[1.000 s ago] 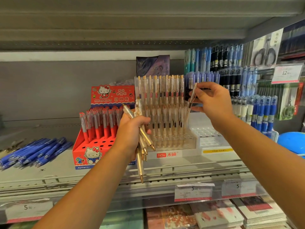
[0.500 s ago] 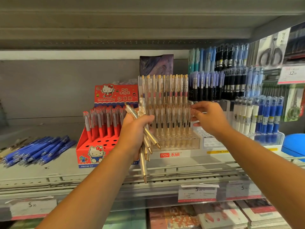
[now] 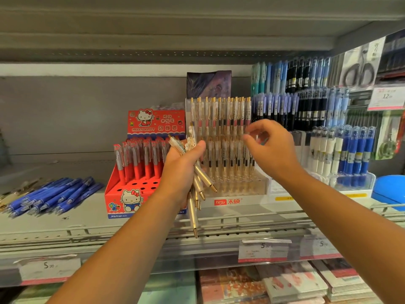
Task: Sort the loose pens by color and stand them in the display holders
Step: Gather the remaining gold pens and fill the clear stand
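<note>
Now pearly white pens (image 3: 193,212) with gold tips and clips fan downward from the left hand (image 3: 180,170), its grip clamped round them, before the clear holder (image 3: 252,201) near the shelf's (image 3: 65,224) front edge. The right hand (image 3: 272,151) hovers beside them, grip apart, fingers loosely curled.

Light: we log warm, dim, overhead | shadow: deep beneath upper shelf (image 3: 153,23) | blur: right hand (image 3: 272,150) smeared | edges: shelf lines bow outward

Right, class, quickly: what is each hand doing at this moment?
Left hand: grips a bundle of white, gold-tipped plastic pens.
Right hand: open, holding nothing.
</note>
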Action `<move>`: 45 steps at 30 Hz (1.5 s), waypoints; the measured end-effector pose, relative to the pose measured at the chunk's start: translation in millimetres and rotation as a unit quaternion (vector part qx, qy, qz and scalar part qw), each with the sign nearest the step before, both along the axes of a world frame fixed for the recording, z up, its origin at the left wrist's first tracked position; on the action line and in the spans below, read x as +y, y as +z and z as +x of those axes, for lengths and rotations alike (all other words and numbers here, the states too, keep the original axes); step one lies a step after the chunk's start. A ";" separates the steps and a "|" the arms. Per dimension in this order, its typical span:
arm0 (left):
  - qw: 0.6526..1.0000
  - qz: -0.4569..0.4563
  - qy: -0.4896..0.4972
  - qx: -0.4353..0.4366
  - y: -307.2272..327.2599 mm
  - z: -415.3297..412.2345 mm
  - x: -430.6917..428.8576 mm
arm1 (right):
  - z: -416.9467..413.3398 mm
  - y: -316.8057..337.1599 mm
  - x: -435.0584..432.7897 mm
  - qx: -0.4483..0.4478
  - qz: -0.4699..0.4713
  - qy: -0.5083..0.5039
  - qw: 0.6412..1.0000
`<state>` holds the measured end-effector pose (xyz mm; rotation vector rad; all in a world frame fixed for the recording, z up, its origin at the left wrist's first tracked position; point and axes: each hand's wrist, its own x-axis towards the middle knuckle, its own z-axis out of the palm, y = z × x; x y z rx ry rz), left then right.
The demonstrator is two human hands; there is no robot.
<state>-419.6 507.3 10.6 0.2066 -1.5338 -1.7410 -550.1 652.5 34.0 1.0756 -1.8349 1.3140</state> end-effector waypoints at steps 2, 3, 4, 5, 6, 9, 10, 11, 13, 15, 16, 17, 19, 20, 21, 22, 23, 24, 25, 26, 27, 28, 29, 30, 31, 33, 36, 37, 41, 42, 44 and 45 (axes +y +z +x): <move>1.000 -0.007 0.007 0.001 0.5 1.6 0.7 | 25.5 10.2 -5.7 -0.027 0.045 0.146 0.988; 1.000 -0.010 0.008 0.003 0.6 1.8 0.8 | 37.3 14.0 -8.6 -0.044 0.085 0.209 0.973; 1.000 -0.005 0.006 0.007 0.3 1.6 0.4 | 47.3 16.1 -11.4 -0.059 0.124 0.255 0.957; 1.000 0.008 -0.001 0.013 0.4 1.6 0.8 | 55.2 16.3 -14.3 -0.072 0.158 0.283 0.943; 0.999 0.026 -0.012 0.022 1.0 2.2 1.6 | 61.2 15.5 -17.1 -0.080 0.183 0.294 0.935; 0.998 0.047 -0.022 0.032 1.3 4.4 2.8 | 68.7 13.5 -22.3 -0.117 0.198 0.298 0.926; 0.998 0.042 -0.018 0.032 1.5 5.0 2.9 | 69.2 14.2 -22.5 -0.132 0.199 0.301 0.923; 0.999 0.034 -0.019 0.032 2.2 6.0 3.6 | 68.9 15.3 -22.1 -0.145 0.200 0.302 0.921; 0.999 0.019 -0.027 0.025 3.8 8.8 5.3 | 68.1 17.4 -21.0 -0.162 0.207 0.295 0.919; 0.999 0.020 -0.031 0.009 5.5 11.0 7.6 | 67.7 16.8 -20.5 -0.178 0.208 0.281 0.920; 0.999 0.023 -0.033 0.004 6.2 11.4 8.3 | 67.6 15.8 -20.4 -0.190 0.203 0.276 0.920; 0.999 0.024 -0.034 0.004 6.4 11.5 8.6 | 67.3 14.5 -19.9 -0.206 0.196 0.274 0.919; 0.999 0.015 -0.033 0.009 6.1 11.0 8.1 | 65.7 12.1 -18.5 -0.243 0.177 0.286 0.910; 0.999 0.013 -0.035 0.014 5.5 10.9 7.6 | 64.2 11.1 -17.6 -0.260 0.167 0.296 0.904; 0.999 0.016 -0.036 0.020 4.6 10.4 6.7 | 62.5 9.9 -16.7 -0.271 0.159 0.301 0.900; 0.999 0.023 -0.033 0.025 4.2 10.1 5.7 | 60.4 9.0 -16.0 -0.278 0.153 0.299 0.900; 0.999 0.032 -0.028 0.026 4.3 9.9 4.7 | 58.5 8.4 -15.4 -0.283 0.146 0.296 0.901; 0.999 0.041 -0.023 0.028 4.5 9.9 3.4 | 56.9 8.1 -14.9 -0.288 0.138 0.294 0.901; 0.998 0.048 -0.019 0.031 4.5 9.9 1.6 | 55.8 8.3 -14.6 -0.293 0.131 0.294 0.901; 0.998 0.052 -0.016 0.034 4.5 10.1 -0.6 | 54.9 8.5 -14.5 -0.296 0.124 0.293 0.901; 0.998 0.053 -0.010 0.037 4.5 10.7 -2.7 | 54.4 9.0 -14.9 -0.298 0.118 0.291 0.902; 0.998 0.053 -0.004 0.041 4.4 11.5 -5.4 | 53.6 9.2 -15.6 -0.298 0.114 0.285 0.904; 0.997 0.054 0.000 0.046 3.9 12.6 -8.3 | 52.8 9.4 -16.9 -0.297 0.111 0.277 0.907; 0.997 0.055 0.003 0.052 3.5 14.2 -10.8 | 51.7 9.6 -18.6 -0.298 0.108 0.270 0.909; 0.997 0.054 0.005 0.055 3.0 15.8 -13.2 | 51.2 9.8 -20.9 -0.301 0.104 0.265 0.910; 0.997 0.051 0.010 0.058 1.7 19.2 -17.4 | 50.0 10.2 -27.5 -0.309 0.092 0.263 0.909; 0.996 0.056 0.018 0.060 0.4 22.7 -20.7 | 47.1 8.3 -40.3 -0.262 0.086 0.225 0.934; 0.996 0.057 0.019 0.060 0.3 22.9 -20.2 | 46.0 7.1 -44.7 -0.228 0.093 0.204 0.947; 0.997 0.050 0.031 0.058 -1.3 22.0 -17.2 | 42.5 1.9 -59.7 -0.146 0.081 0.151 0.974; 0.997 0.048 0.034 0.057 -2.0 22.1 -17.2 | 40.8 -0.3 -63.2 -0.133 0.070 0.144 0.978; 0.997 0.045 0.040 0.056 -2.9 22.1 -17.3 | 37.7 -5.2 -68.5 -0.107 0.061 0.128 0.984; 0.996 0.044 0.045 0.056 -3.1 21.9 -17.7 | 36.3 -7.4 -70.4 -0.095 0.062 0.120 0.986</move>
